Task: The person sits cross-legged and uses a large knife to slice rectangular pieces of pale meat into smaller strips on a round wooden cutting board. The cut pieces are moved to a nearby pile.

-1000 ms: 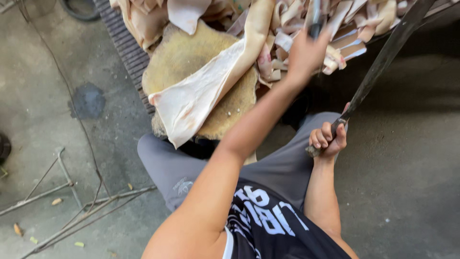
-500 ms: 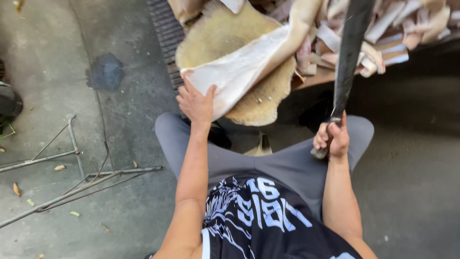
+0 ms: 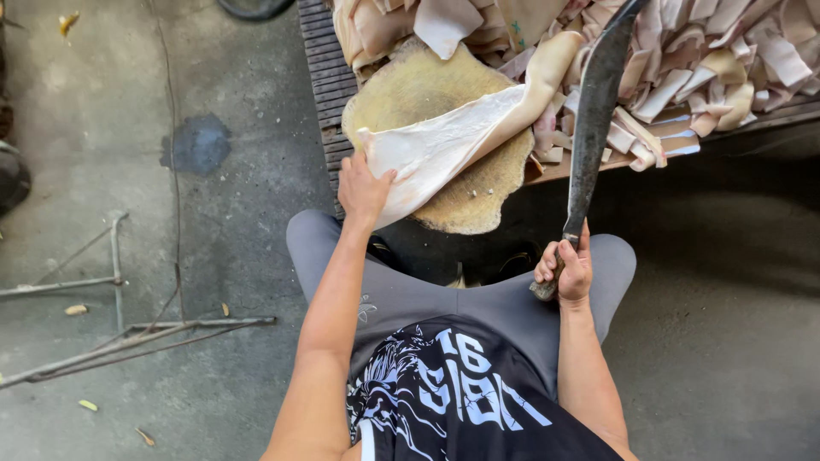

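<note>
Over a round chopping block (image 3: 478, 201), the left hand (image 3: 363, 189) apparently pinches a pale hide sheet (image 3: 444, 149); the right hand (image 3: 566, 271) fist-grips a long cleaver (image 3: 594, 128).

The left arm is stretched forward from the shoulder, nearly straight, with the forearm bare. The left hand (image 3: 363, 188) is held palm down at its end, the fingers closed over an edge and the thumb spread to the side. The right arm is bent and kept closer to the body. The right hand (image 3: 565, 271) is clenched in a fist around a handle, knuckles upward.
</note>
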